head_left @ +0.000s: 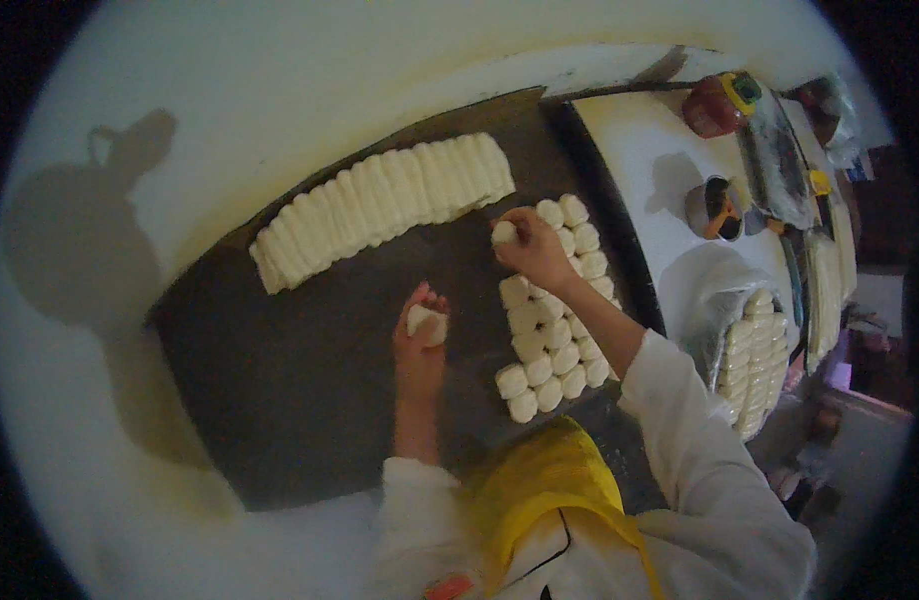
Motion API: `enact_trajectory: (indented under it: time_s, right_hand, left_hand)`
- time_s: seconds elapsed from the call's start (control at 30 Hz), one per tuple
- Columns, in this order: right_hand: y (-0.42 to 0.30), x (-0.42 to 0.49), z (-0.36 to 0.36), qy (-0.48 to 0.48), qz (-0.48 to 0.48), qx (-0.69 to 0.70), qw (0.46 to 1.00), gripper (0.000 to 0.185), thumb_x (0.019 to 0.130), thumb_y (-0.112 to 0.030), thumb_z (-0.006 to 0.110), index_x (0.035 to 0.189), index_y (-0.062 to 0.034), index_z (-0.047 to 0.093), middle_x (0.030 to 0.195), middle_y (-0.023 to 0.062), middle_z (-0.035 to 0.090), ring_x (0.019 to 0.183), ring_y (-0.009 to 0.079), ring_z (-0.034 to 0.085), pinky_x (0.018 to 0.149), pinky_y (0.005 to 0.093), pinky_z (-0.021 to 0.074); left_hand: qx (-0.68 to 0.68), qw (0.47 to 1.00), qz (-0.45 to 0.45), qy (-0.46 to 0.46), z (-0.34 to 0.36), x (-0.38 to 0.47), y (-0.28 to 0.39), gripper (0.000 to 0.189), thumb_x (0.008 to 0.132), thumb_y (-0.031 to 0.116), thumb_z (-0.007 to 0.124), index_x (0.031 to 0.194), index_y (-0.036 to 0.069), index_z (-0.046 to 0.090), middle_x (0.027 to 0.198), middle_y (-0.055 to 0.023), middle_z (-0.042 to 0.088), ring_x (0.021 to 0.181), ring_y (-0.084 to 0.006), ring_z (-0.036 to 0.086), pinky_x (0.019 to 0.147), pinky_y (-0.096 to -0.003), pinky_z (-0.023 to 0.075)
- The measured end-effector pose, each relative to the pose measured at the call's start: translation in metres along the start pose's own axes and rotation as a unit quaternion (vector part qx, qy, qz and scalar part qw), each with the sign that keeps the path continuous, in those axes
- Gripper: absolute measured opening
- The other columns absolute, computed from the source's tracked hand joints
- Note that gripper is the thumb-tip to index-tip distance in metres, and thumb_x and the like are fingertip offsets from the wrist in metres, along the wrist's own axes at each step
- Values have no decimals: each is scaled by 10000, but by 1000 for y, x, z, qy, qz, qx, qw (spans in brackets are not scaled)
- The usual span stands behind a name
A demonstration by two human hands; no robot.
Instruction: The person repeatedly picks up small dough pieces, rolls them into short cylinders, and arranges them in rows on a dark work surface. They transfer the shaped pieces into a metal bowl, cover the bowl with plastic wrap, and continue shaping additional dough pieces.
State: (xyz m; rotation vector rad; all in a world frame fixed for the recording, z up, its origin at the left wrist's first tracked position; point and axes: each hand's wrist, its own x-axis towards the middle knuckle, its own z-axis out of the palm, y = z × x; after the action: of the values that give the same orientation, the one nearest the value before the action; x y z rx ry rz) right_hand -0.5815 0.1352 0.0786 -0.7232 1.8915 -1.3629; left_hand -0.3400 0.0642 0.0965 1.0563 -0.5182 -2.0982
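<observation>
My left hand [423, 319] is over the middle of a dark worktop [294, 390], with a pale dough piece [422, 324] resting in its curled fingers. Farther up and to the right, my right hand [533, 244] grips a small round dough piece [505, 233] between thumb and fingers. Partly under that wrist and forearm lies a block of dough balls [555, 334], set close together in rows. Along the worktop's far side stretches a long row of dough strips [388, 196], pressed side by side.
Right of the worktop is a white surface [624, 142] holding a red container [711, 107] with a yellow-and-green top. A metal cup [705, 210] with an orange-handled tool stands nearer. Close to my right sleeve, plastic film covers a tray of dough pieces [752, 364]. A wall [294, 90] borders the far side.
</observation>
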Motion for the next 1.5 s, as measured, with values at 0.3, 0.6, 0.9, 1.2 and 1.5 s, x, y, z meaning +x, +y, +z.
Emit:
enact_trajectory:
  time_s: [0.3,0.6,0.9,1.2,1.5]
  right_hand:
    - [-8,-128,160,-62,4,-258,964,352,1000,-390,755,890,-56,771,753,141,718,763,340,752,746,475,613]
    - [0,-127,200,-73,-172,-525,831,774,1013,-383,700,1671,-95,410,1760,109,373,1640,375,293,1314,605,254]
    - [25,-194,182,-105,-268,-430,856,604,1014,-144,670,1598,-72,532,1659,172,501,1547,343,474,1244,536,403]
    - [37,-188,210,50,-94,-208,972,404,996,-95,762,1381,11,699,1153,190,694,962,369,728,883,426,595]
    - [24,-189,196,4,-67,-129,989,422,987,-104,766,1396,-24,701,1096,199,698,959,401,709,841,461,584]
  left_hand:
    - [479,864,105,109,-202,2,50,283,932,264,843,900,45,668,813,-100,687,735,-269,657,754,-533,590]
    - [859,401,270,-166,-162,-3,116,813,1003,367,736,1682,72,399,1760,-164,356,1635,-381,313,1333,-591,235]
    - [858,428,249,-135,-228,-30,70,772,1022,341,734,1683,93,422,1703,-130,436,1587,-376,387,1303,-662,215]
    - [605,777,172,-23,-170,-50,4,524,1070,193,699,1553,28,581,1325,-201,580,1251,-363,604,1060,-460,510]
    - [663,731,160,3,-171,-56,7,413,1100,169,620,1464,-26,634,1341,-230,591,1261,-386,588,1095,-476,490]
